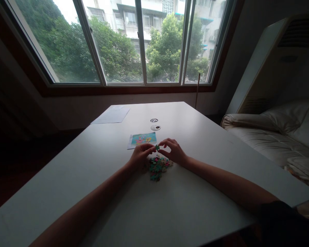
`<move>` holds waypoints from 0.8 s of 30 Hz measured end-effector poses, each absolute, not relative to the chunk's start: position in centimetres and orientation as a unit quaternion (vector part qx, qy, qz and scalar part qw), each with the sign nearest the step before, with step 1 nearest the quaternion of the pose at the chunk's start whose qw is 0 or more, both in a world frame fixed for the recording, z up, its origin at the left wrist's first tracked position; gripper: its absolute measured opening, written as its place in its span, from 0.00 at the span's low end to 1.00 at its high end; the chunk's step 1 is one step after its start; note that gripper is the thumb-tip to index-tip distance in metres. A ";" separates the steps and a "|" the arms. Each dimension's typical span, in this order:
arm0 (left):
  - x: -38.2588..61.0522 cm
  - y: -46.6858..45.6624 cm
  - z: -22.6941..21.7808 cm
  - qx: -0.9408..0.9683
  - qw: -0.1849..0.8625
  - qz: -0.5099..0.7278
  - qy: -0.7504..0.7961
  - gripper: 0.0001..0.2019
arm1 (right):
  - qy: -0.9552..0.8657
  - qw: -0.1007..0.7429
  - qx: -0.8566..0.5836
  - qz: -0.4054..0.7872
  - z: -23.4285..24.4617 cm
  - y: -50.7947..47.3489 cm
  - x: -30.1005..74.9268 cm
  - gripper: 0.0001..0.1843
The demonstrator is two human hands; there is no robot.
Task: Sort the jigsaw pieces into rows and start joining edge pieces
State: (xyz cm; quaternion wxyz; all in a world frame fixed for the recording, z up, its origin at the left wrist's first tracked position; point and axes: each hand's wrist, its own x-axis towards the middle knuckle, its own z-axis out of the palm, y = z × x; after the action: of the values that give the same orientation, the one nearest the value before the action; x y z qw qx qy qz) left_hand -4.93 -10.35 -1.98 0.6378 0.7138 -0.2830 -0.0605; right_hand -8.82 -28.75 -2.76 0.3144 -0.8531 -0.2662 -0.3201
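Jigsaw pieces, loose, with one green piece in hand

Item one: green puzzle piece (157,147), raised above the tabletop (98,178), between the two hands. Left hand (141,153): thumb and fingers pinched narrow on the piece. Right hand (175,152): thumb and forefinger curved, a gap between them, tips at the piece's right side (whether they touch it, one cannot tell).

Item two: pile of puzzle pieces (157,168), mostly green with some pink and pale, heaped on the tabletop just below the hands, on the near-edge side.

Item three: picture card (143,138), blue with coloured figures, flat, just beyond the left hand toward the far edge.

Item four: two round discs (155,128), between card and far edge.

Item five: white paper (112,115), along the left edge near the far left corner.

Surroundings: pale sofa (257,132) beyond the right edge; window (141,84) beyond the far edge.
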 end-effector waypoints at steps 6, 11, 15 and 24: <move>-4.9 -10.2 -2.2 0.717 0.637 -0.054 -0.278 0.09 | -0.261 0.306 -0.856 -0.325 -2.8 -28.9 -8.6 0.10; -5.0 -9.9 -2.4 0.722 0.643 -0.022 -0.255 0.09 | -0.214 0.325 -0.844 -0.369 -2.2 -30.2 -8.3 0.10; -5.0 -9.6 -2.6 0.727 0.642 -0.007 -0.244 0.10 | -0.214 0.343 -0.833 -0.378 -2.0 -31.0 -8.1 0.10; -5.4 -9.6 -1.5 0.750 0.600 -0.010 -0.277 0.10 | -0.315 0.349 -0.827 -0.310 -2.0 -30.0 -8.4 0.10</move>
State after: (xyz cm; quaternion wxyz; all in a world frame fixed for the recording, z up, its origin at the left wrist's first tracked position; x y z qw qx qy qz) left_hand -5.38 -9.59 -1.46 0.6003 0.7502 -0.2771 -0.0105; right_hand -8.38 -30.03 -1.97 0.3489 -0.8265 -0.3148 -0.3097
